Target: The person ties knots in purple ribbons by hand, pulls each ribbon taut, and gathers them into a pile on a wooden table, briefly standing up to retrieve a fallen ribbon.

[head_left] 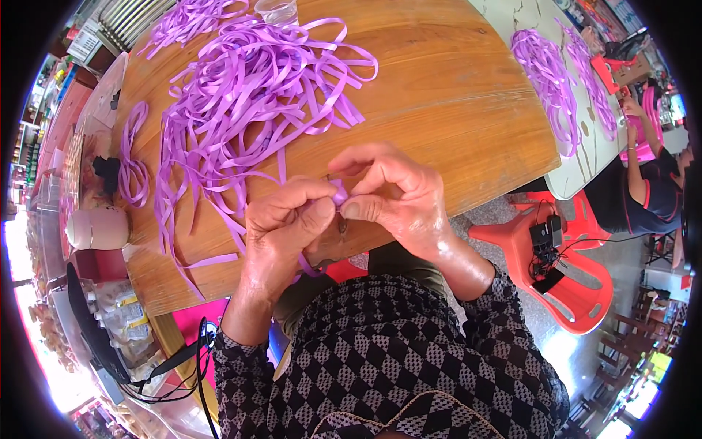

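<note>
Between my two hands, just over the near edge of the wooden table [439, 88], is a small folded piece of purple ribbon [339, 193]. My left hand [289, 223] pinches it between thumb and fingers. From the other side, the thumb and index finger of my right hand [398, 192] close on the same ribbon, with the other fingers curled above. A length of ribbon hangs below my left hand. Beyond my hands spreads a big tangled heap of purple ribbons [252, 88], some strands trailing toward the near left edge.
A looped purple bundle [134, 157] lies at the table's left. A clear plastic cup [276, 11] stands at the far edge. More ribbon bundles [545, 80] lie on a white marbled table at right, where another person [643, 168] works. A red plastic stool [563, 256] holds black devices and cables.
</note>
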A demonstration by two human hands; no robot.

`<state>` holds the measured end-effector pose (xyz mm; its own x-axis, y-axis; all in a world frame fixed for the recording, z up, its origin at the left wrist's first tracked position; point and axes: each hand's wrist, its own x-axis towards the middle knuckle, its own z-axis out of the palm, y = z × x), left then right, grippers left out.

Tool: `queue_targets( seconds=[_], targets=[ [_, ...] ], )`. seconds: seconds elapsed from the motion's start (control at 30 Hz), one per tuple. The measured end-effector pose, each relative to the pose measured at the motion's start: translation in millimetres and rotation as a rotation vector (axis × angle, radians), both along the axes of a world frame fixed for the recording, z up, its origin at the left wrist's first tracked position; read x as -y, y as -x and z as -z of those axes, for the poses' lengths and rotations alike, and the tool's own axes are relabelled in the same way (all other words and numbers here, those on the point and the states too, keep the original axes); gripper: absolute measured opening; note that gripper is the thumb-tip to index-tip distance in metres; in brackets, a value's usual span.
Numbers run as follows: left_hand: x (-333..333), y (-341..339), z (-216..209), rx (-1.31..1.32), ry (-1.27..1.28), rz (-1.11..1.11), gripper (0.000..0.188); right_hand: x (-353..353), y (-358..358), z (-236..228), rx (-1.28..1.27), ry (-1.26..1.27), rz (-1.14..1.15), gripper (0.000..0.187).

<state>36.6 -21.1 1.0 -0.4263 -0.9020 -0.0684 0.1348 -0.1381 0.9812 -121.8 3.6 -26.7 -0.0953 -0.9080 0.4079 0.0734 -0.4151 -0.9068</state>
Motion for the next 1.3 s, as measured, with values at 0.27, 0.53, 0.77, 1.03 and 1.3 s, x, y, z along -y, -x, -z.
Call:
queue_targets(
  seconds=[0.27, 0.53, 0.77, 1.03, 1.3],
  targets=[
    [-0.8, -0.3, -14.8, 0.139, 0.024, 0.021, 0.019, 0.4, 9.3, -6.0, 0.344, -0.468, -0.300, 0.015],
    [8.9, -9.2, -19.8, 0.232, 0.190, -0.237, 0.017, 2.2, 17.1, -9.0, 0.714, -0.570, -0.557, 0.019],
    [15.5, -31.0, -21.7, 0.540, 0.511, -0.295, 0.013, -5.4, 22.9, -13.0, 0.477, -0.635, -0.435, 0.016],
    [9.4, -9.5, -3.9, 0.274, 0.339, 0.196, 0.026, -1.0, 21.6, -15.5, 0.205, -0.534, -0.322, 0.012],
    [5.4, 3.8, -11.7, 0.129, -0.040, 0.100, 0.018, -8.4, 16.5, -14.3, 0.169, -0.385, -0.178, 0.008]
  ],
)
